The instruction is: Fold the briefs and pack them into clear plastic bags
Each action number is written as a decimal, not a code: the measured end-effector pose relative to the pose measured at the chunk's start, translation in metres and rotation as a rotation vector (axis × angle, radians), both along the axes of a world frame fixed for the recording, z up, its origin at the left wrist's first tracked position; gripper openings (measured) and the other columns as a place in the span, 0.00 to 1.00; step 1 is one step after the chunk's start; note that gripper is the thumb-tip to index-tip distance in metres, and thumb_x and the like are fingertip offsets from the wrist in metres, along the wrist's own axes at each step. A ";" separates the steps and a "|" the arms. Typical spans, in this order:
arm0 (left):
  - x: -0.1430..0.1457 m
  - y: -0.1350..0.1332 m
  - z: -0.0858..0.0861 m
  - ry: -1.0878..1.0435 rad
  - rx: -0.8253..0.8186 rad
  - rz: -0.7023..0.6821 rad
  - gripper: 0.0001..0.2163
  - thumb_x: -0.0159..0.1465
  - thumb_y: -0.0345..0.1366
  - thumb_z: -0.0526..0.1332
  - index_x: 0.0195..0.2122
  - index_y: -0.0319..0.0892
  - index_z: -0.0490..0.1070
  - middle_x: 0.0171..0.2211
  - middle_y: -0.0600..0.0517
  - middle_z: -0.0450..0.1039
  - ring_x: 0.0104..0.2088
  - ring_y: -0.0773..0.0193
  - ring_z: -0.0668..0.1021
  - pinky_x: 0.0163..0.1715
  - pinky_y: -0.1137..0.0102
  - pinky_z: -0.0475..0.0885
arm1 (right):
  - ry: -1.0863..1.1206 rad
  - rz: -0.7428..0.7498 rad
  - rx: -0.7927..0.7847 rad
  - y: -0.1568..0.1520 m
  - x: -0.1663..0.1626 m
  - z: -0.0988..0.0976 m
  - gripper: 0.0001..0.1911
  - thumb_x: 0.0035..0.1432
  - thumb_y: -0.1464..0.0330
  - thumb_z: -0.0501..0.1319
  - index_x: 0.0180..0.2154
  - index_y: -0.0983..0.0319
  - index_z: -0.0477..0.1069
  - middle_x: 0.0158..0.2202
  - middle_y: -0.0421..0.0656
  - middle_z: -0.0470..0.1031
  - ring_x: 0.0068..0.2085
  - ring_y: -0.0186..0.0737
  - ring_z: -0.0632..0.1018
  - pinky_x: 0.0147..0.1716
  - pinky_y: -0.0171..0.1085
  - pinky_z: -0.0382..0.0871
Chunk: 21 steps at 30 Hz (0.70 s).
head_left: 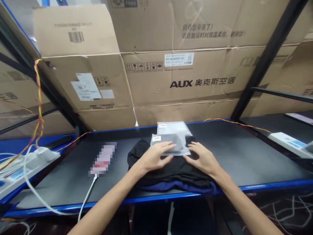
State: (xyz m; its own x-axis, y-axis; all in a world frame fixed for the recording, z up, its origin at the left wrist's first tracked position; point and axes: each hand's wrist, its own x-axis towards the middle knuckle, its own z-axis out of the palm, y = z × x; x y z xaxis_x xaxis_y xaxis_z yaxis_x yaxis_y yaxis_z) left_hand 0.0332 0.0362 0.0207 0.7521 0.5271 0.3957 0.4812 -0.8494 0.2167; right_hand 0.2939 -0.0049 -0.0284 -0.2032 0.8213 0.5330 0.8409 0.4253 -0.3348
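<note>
The clear plastic packing bag with a small white label lies on top of a pile of folded black cloth, near the middle of the black work table with a blue rim. My left hand lies flat with spread fingers, its fingertips on the bag's near left edge. My right hand lies open too, fingertips at the bag's near right corner, palm on the cloth; neither hand grips anything. Just behind this bag lies a second clear plastic bag with a white label. A dark blue cloth shows under the black pile. To the left a phone with a white cable lies on the table. Brown cardboard boxes stand behind.
</note>
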 end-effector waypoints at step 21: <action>-0.087 0.022 -0.024 -0.102 0.257 -0.002 0.09 0.68 0.30 0.57 0.42 0.46 0.77 0.45 0.52 0.80 0.43 0.65 0.79 0.44 0.71 0.75 | -0.058 0.187 0.102 -0.005 -0.003 0.002 0.13 0.64 0.68 0.56 0.45 0.56 0.78 0.50 0.45 0.79 0.48 0.46 0.81 0.50 0.45 0.76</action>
State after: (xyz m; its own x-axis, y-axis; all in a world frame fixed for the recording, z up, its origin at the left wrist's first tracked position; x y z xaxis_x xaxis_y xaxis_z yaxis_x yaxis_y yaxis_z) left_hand -0.0533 0.0584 -0.0030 0.7024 0.3980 0.5901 0.4663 -0.8837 0.0409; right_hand 0.2904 -0.0101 -0.0261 -0.3796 0.7092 0.5941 0.7609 0.6046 -0.2355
